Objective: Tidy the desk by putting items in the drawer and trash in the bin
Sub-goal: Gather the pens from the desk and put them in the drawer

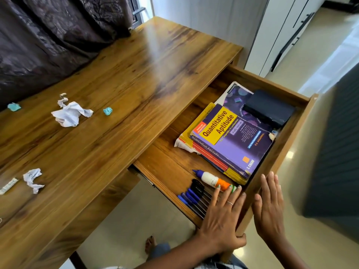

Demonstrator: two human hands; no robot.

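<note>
The drawer (275, 158) was pulled out fully from the wooden desk (116, 84), and its front panel stood between the two hands. The left hand (223, 216) was laid flat inside the drawer with straight fingers, over the row of blue and black pens (194, 197), and nothing was grasped by it; its thumb was hooked at the corner of the panel. The glue bottle (211, 179), white with an orange band, was touched by the fingertips at 12 o'clock from this hand. The right hand (270, 208) was held upright and released, its palm turned to the outside of the panel. A stack of worn books (231, 140), the top one purple and yellow with a glossy cover, lay at 12 o'clock from the hands, with a black rectangular case (270, 111) further at 1 o'clock. On the desk at 10 o'clock, crumpled white papers (70, 113) and small teal scraps (107, 111) were left.
</note>
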